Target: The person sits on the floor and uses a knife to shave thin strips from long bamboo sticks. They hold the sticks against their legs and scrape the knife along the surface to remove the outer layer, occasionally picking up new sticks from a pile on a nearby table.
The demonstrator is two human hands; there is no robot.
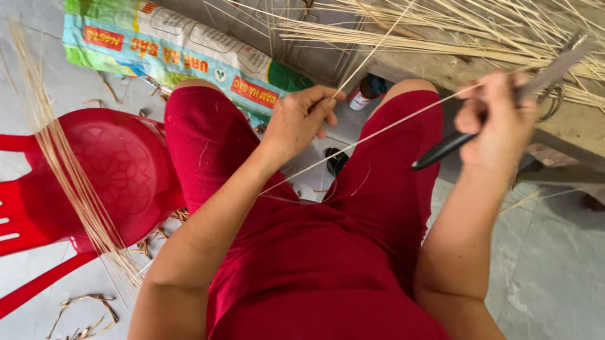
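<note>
My left hand (pixel 302 120) is closed around a thin pale bamboo strip (pixel 385 126) above my red-clad knees. The strip runs from near my lap up toward my right hand (pixel 499 122). That hand grips a knife (pixel 551 73) with a black handle and a grey blade, the blade pointing up and right. The strip passes by the knife at my right fingers. A big pile of similar thin strips (pixel 490 8) lies just beyond both hands on a low wooden bench.
A red plastic chair (pixel 114 169) lies at the left with a bundle of strips (pixel 75 172) across it. A printed woven sack (pixel 166 44) lies on the tiled floor behind. Curled shavings (pixel 79 327) litter the floor. A small bottle (pixel 363 98) stands between my knees.
</note>
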